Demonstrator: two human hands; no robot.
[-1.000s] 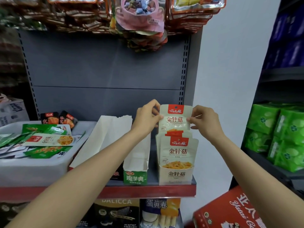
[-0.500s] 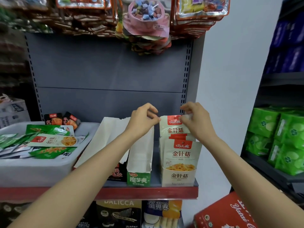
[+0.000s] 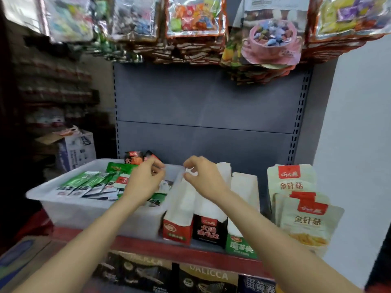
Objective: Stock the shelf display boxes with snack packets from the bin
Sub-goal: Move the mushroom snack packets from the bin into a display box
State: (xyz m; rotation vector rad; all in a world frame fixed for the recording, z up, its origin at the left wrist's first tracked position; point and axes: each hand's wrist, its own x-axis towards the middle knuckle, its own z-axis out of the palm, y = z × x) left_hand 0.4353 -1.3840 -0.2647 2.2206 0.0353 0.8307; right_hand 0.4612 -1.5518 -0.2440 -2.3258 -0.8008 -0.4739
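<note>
A white plastic bin stands at the left of the shelf and holds several green and white snack packets. My left hand hovers over the bin's right end, fingers loosely curled, holding nothing. My right hand hangs above the tall white flaps of the red display box and the black display box, also empty. A green display box stands to their right. At the far right a cream display box holds cream packets with red labels.
The red shelf edge runs below the boxes, with more boxed goods under it. Bags of sweets hang overhead. A grey back panel stands behind the shelf. A cardboard carton sits at the far left, a white wall to the right.
Both hands have let go of the cream packet, which now stands in its box, and have swung left to the bin and the red and black boxes. The view has also turned left.
</note>
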